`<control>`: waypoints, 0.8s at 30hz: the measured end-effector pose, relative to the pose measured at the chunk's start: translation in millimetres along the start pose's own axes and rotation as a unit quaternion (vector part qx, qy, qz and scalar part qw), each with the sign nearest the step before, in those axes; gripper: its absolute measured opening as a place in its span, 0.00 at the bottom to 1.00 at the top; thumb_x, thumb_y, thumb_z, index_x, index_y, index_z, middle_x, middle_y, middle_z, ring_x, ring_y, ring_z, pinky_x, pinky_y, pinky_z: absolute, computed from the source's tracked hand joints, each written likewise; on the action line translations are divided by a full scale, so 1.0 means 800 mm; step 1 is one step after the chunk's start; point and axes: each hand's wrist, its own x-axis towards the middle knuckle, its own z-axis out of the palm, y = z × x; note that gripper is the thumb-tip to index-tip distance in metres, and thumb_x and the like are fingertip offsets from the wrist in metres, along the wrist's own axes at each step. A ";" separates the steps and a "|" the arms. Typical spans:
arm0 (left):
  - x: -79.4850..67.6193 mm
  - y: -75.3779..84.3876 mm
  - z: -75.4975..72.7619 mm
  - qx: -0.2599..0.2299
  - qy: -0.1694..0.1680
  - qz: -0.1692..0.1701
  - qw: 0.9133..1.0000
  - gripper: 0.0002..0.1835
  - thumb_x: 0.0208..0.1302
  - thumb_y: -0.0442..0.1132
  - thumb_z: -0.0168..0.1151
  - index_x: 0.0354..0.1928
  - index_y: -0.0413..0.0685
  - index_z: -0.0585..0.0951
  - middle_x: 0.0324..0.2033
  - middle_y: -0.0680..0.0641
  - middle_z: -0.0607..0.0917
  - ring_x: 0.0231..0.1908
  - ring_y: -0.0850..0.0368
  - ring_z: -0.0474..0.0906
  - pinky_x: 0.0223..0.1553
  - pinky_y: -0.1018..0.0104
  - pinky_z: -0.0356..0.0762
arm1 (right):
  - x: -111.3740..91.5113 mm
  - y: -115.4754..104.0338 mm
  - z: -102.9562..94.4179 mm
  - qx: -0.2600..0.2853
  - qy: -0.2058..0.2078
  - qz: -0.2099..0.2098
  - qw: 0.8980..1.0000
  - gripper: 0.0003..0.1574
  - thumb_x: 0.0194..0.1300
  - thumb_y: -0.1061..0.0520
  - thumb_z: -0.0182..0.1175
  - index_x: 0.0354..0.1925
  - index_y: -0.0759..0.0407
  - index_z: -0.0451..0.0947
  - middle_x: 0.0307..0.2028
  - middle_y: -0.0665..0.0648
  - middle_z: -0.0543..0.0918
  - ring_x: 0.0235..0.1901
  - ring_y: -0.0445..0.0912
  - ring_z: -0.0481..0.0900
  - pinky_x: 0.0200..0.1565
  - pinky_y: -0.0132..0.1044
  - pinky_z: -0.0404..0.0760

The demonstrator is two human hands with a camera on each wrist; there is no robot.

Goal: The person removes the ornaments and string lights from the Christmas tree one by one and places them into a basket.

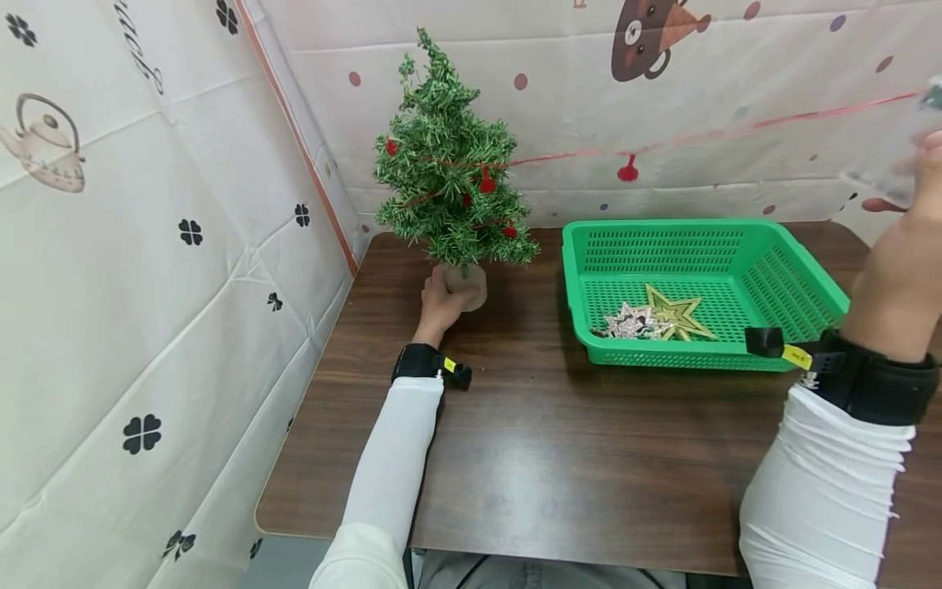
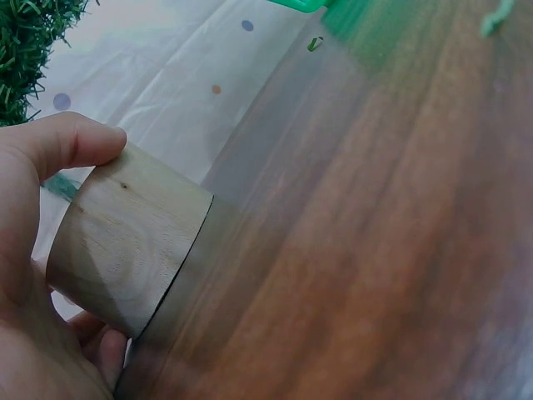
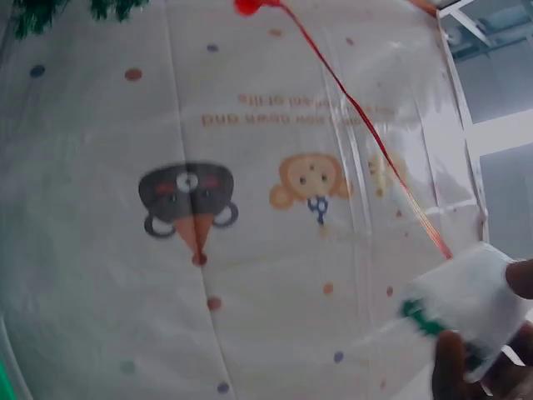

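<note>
A small artificial Christmas tree (image 1: 449,155) stands at the back left of the table, with a red string (image 1: 545,159) and several red pendants on it. My left hand (image 1: 440,304) grips its round wooden base (image 2: 133,242), thumb on the upper rim. From the tree the string stretches taut to the right, with one red pendant (image 1: 628,170) hanging midway. My right hand (image 1: 908,217), raised at the right edge, pinches a whitish card or packet with green markings (image 3: 470,296) where the string ends. Motion blurs that piece.
Right of the tree sits a green basket (image 1: 684,358) holding a gold star (image 1: 680,314) and silvery glitter decorations (image 1: 633,322). Patterned sheets (image 1: 471,57) hang behind and left of the brown table (image 1: 530,458).
</note>
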 end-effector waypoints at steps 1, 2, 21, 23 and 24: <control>0.000 0.000 0.000 -0.002 0.000 -0.001 1.000 0.40 0.66 0.49 0.68 0.75 0.49 0.61 0.73 0.36 0.61 0.76 0.35 0.48 0.74 0.40 0.57 | 0.002 0.002 -0.002 -0.024 -0.008 0.004 1.000 0.18 0.76 0.49 0.58 0.61 0.46 0.79 0.57 0.44 0.84 0.53 0.36 0.78 0.46 0.20 0.78; 0.000 0.000 0.000 -0.003 0.000 -0.002 1.000 0.40 0.66 0.49 0.68 0.75 0.49 0.61 0.73 0.36 0.61 0.76 0.35 0.48 0.74 0.40 0.57 | 0.004 0.005 -0.005 -0.047 -0.014 0.005 0.999 0.19 0.76 0.47 0.58 0.62 0.45 0.79 0.59 0.44 0.83 0.54 0.35 0.77 0.47 0.20 0.76; -0.001 0.001 0.003 -0.072 0.012 -0.024 0.997 0.42 0.61 0.45 0.74 0.72 0.49 0.61 0.72 0.35 0.62 0.69 0.36 0.66 0.64 0.43 0.73 | 0.042 0.039 -0.023 -0.186 -0.096 0.032 0.977 0.26 0.78 0.42 0.51 0.70 0.39 0.72 0.67 0.41 0.77 0.55 0.29 0.72 0.37 0.12 0.63; -0.001 0.002 0.003 -0.087 0.011 -0.032 0.996 0.44 0.60 0.46 0.74 0.72 0.51 0.59 0.73 0.34 0.62 0.68 0.36 0.67 0.63 0.43 0.74 | 0.044 0.039 -0.024 -0.191 -0.080 0.062 0.976 0.26 0.78 0.41 0.49 0.69 0.38 0.72 0.67 0.40 0.76 0.55 0.27 0.70 0.38 0.11 0.62; -0.001 0.002 0.003 -0.089 0.009 -0.035 0.995 0.45 0.60 0.47 0.74 0.73 0.53 0.58 0.74 0.34 0.60 0.69 0.36 0.66 0.64 0.43 0.74 | 0.045 0.039 -0.024 -0.195 -0.074 0.070 0.976 0.25 0.78 0.40 0.49 0.69 0.38 0.72 0.67 0.40 0.76 0.55 0.27 0.70 0.38 0.11 0.62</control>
